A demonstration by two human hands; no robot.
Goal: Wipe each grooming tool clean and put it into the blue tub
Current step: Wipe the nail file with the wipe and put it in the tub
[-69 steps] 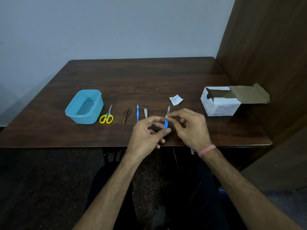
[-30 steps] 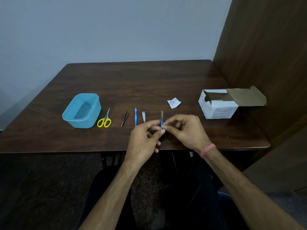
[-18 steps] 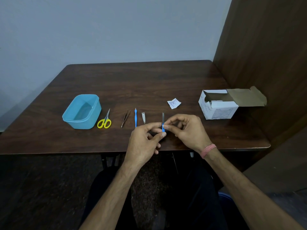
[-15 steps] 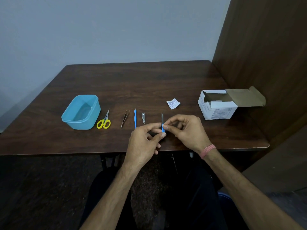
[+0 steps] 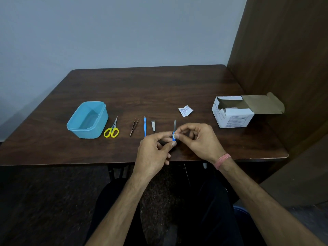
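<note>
Blue plastic forms the handle of the slim nail file [image 5: 174, 128] held upright above the near edge of the dark wooden table [image 5: 159, 89], its grey metal blade pointing away from the person. The left hand [image 5: 152, 153] pinches the handle's lower end between thumb and forefinger, the other fingers curled beneath. The right hand [image 5: 197, 141] pinches a small white wipe [image 5: 174, 136] against the handle just above, thumb and forefinger closed on it; a pink thread band [image 5: 223, 161] circles that wrist. Further left on the table lie a row of tools, each apart from the next: a small silver nail clipper [image 5: 153, 126], a thin blue-handled cuticle pusher [image 5: 145, 128], bronze-coloured metal tweezers [image 5: 134, 126], and yellow-handled scissors [image 5: 112, 129] just beside the light blue rectangular plastic tub [image 5: 88, 119], which holds no tool. A torn white printed sachet [image 5: 185, 110] lies beyond the hands, and an open white cardboard box [image 5: 234, 112] sits to the right, flap folded back.
</note>
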